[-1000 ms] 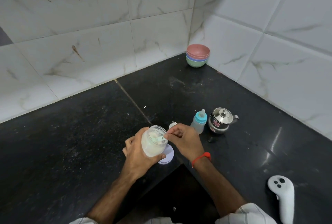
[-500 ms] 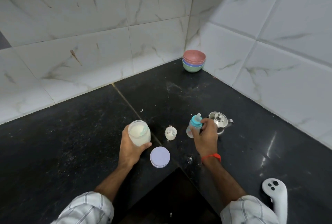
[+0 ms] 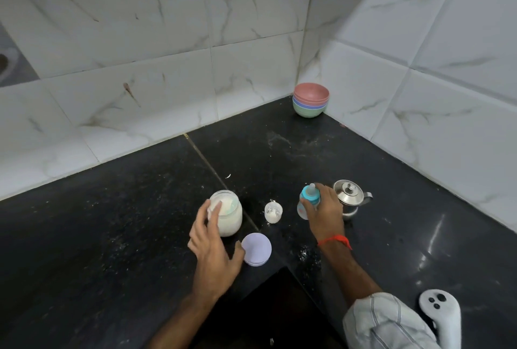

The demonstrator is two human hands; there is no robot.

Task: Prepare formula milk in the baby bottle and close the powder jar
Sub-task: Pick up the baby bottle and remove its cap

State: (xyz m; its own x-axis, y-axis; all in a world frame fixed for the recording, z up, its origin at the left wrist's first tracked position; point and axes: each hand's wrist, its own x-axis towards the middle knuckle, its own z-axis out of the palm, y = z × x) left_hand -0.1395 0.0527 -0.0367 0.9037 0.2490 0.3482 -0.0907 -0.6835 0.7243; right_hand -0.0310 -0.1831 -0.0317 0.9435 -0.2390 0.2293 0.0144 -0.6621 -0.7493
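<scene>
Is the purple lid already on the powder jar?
No, the purple lid lies flat on the black counter in front of the powder jar, whose mouth is uncovered.

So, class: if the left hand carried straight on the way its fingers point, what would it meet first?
Most likely the open powder jar. The left hand is open with fingers spread, pointing up and away toward the jar's near side; the fingertips already overlap it, though blur hides whether they touch.
</scene>
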